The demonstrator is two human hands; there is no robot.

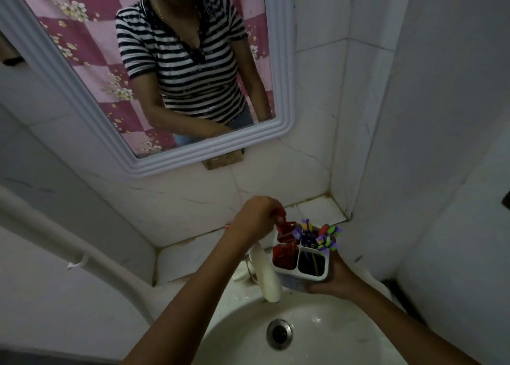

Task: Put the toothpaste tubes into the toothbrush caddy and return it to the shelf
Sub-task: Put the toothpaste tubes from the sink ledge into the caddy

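Sink (pixel 317 345) fills the bottom of the view, white faucet (pixel 269 276) at its back rim; tiled shelf (pixel 320 211) sits in the corner behind the faucet, just beyond and above the caddy, bare where it shows; white toothbrush caddy (pixel 299 268) is held upright over the sink's back-right rim, four compartments, toothbrushes (pixel 323 239) bunched in the far ones; right hand (pixel 335 277) cups the caddy from below and the right side, grip closed around its base and wall; left hand (pixel 258 218) is directly above-left of the caddy, fingers pinched shut on the top end of a red toothpaste tube (pixel 285 229); tube's long axis runs near vertical, slightly tilted, lower end already down inside the left side of the caddy; whether near-left or far-left compartment is unclear, red shows in both; judgement: tube only needs release or a short push down; then the shelf lies straight ahead of the right hand, the nearer one.
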